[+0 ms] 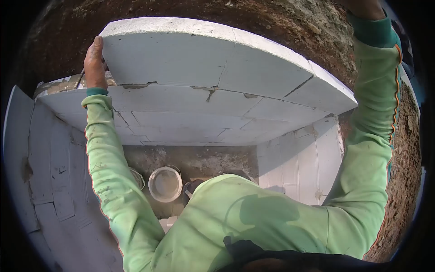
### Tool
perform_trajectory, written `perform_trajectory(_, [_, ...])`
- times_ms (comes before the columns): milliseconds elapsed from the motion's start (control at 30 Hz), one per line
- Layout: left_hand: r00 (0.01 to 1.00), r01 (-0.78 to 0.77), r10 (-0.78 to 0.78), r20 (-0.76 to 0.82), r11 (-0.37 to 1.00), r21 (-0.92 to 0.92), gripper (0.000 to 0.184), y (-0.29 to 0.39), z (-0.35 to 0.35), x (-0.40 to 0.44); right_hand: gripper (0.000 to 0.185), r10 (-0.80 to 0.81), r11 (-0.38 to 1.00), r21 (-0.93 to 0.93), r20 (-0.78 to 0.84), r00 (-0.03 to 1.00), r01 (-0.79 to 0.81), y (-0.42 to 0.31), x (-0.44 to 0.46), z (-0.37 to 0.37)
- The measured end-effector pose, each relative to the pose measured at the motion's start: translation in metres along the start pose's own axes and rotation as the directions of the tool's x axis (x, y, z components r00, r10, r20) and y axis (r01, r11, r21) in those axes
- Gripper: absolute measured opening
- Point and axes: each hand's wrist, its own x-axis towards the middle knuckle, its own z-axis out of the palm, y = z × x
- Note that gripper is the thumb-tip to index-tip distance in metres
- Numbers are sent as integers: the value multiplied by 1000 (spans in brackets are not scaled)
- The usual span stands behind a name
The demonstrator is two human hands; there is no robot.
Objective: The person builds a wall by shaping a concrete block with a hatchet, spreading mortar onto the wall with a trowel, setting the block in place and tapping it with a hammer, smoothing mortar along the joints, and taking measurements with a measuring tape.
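At the top left, my left hand is at the left end of a white block in the wall's top course. Its thumb points up along the block's end, and the other fingers are mostly hidden. More white blocks continue the curved-looking course to the right. Only the wrist and part of my right hand show at the top right edge; its fingers are out of frame. Grey mortar shows in patches along the joint below the top course.
A round bucket with a wire handle stands on the floor below, beside another partly hidden container. White block walls rise at left and right. Brown earth lies behind the wall.
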Motion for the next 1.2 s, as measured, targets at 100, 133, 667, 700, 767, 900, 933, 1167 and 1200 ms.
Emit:
perform_trajectory(100, [998, -5, 7, 67, 999, -38, 76, 15, 17, 7, 22, 360, 933, 3, -1, 933, -360, -4, -61, -7])
perform_trajectory(133, [999, 2, 1, 42, 998, -69, 72, 13, 21, 10, 23, 480, 877, -5, 9, 877, -480, -6, -77, -12])
perform_trajectory(667, [998, -16, 12, -54, 997, -75, 64, -1, 19, 24, 29, 596, 792, 25, 182, 782, -610, 40, -205, 69])
perform_trajectory(700, [983, -125, 131, -130, 991, 53, 65, -2, 17, 29, 29, 597, 799, -17, 137, 790, -601, 42, -213, 61])
perform_trajectory(767, [875, -369, 443, -193, 871, 324, 66, 6, 26, 16, 30, 636, 771, -24, 93, 766, -636, 44, -227, 39])
perform_trajectory(900, [553, -761, 732, 398, 250, 598, 67, 78, 95, -56, 29, 610, 792, 30, -89, 787, -610, 55, -260, -2])
perform_trajectory(933, [529, -810, 672, 518, 219, 544, 70, 88, 119, -73, 29, 630, 776, 39, -92, 771, -630, 57, -264, -13])
perform_trajectory(1167, [438, -898, 219, 872, 143, 416, 91, 105, 247, -105, 29, 745, 667, 85, -94, 660, -741, 79, -303, -36])
perform_trajectory(1200, [444, -895, 162, 881, 134, 426, 92, 107, 260, -103, 29, 782, 620, 177, -72, 619, -764, 84, -310, -32])
